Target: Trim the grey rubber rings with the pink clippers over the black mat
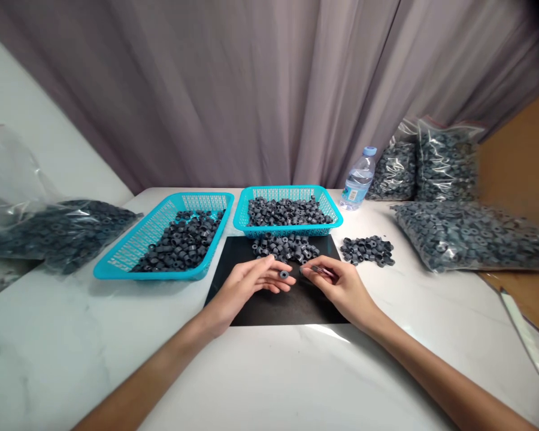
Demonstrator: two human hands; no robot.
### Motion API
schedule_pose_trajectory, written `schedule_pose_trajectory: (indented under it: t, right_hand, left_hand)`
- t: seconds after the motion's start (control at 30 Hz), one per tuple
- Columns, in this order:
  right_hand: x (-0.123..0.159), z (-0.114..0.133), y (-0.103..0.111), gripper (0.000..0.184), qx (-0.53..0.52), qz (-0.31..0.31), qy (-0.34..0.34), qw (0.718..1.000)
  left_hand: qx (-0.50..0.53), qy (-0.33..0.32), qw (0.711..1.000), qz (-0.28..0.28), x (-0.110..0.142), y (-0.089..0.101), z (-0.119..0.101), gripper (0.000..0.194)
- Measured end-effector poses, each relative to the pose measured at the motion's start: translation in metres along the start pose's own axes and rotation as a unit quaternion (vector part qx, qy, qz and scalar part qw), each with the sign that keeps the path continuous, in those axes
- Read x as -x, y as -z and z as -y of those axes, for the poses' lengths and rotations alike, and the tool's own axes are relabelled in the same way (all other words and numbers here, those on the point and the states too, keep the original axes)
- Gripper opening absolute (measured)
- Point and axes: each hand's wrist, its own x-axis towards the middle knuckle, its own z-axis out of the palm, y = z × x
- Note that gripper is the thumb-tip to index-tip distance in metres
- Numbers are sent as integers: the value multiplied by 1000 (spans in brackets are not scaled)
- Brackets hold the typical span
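Observation:
My left hand (256, 279) is turned partly palm up over the black mat (287, 308). A small dark grey cylindrical piece with a centre hole (284, 275) is held at its fingers. Opposite it, my right hand (339, 283) is closed in a pinch around a thin pinkish tool (324, 271), whose kind I cannot make out. A small dark bit shows at the right fingertips, too small to name. Just beyond both hands, a heap of the same grey pieces (287, 246) lies on the mat's far part.
Two turquoise baskets hold grey pieces: one at left (117, 263), one at the back (245, 224). A loose pile (367, 250) lies right of the mat. Around stand a water bottle (358, 182), filled clear bags (447, 161) (471, 239) (81, 230) and a white-handled cutter-like object (525, 332).

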Motion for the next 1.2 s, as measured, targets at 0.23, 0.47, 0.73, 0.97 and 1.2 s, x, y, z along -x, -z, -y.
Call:
schedule_pose_trajectory:
  t: [0.23, 0.47, 0.73, 0.97, 1.2]
  right_hand:
    - [3, -4, -1, 18, 87, 5, 59, 994]
    - [8, -10, -2, 23, 176, 13, 180, 968]
    - [6, -8, -4, 20, 155, 5, 150, 976]
    - [-1, 8, -4, 29, -83, 27, -26, 996]
    - [-3, 13, 8, 34, -235, 118, -126, 956]
  left_hand:
    - [-137, -49, 989, 7, 0, 3, 12, 28]
    - [-453, -301, 818, -189, 7, 19, -1, 14]
    - [-633, -208, 639, -385, 5, 88, -12, 28]
    - [-584, -350, 669, -298, 4, 52, -4, 11]
    - [-481, -349, 800, -84, 6, -13, 29, 37]
